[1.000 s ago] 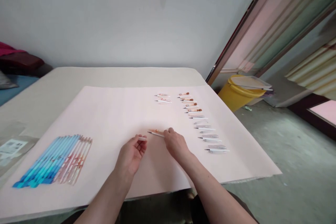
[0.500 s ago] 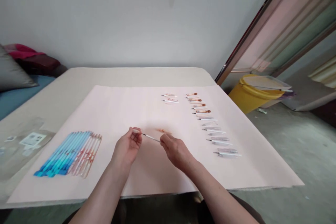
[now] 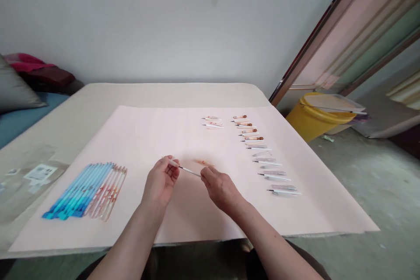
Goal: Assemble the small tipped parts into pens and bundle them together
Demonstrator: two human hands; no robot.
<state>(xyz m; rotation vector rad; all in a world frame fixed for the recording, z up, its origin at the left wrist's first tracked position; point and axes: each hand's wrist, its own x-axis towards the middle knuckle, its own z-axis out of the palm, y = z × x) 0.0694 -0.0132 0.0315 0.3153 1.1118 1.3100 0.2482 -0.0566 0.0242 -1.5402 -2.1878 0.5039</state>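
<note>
My left hand (image 3: pixel 161 182) is closed, with thumb and fingers pinching a small pale pen part (image 3: pixel 173 163). From it a thin white pen refill (image 3: pixel 191 172) slants down to my right hand (image 3: pixel 219 186), whose fingers are closed around its far end. The refill's dark end lies at the pale part; whether it sits inside cannot be made out. Just beyond my right hand, a clear pen barrel with an orange pattern (image 3: pixel 202 162) rests on the pale sheet (image 3: pixel 147 135), partly hidden by my fingers.
Blue pens (image 3: pixel 80 192) and clear pink-patterned pens (image 3: pixel 108 194) lie in a row at left, beside a plastic bag (image 3: pixel 33 179). Rows of refills and pen parts (image 3: pixel 275 175) lie at right, two more sets (image 3: pixel 212 121) farther back. A yellow bucket (image 3: pixel 305 118) stands off the table's right side.
My left hand has shifted slightly up and to the right with the pale part, more of which now shows. My right hand has hardly moved.
</note>
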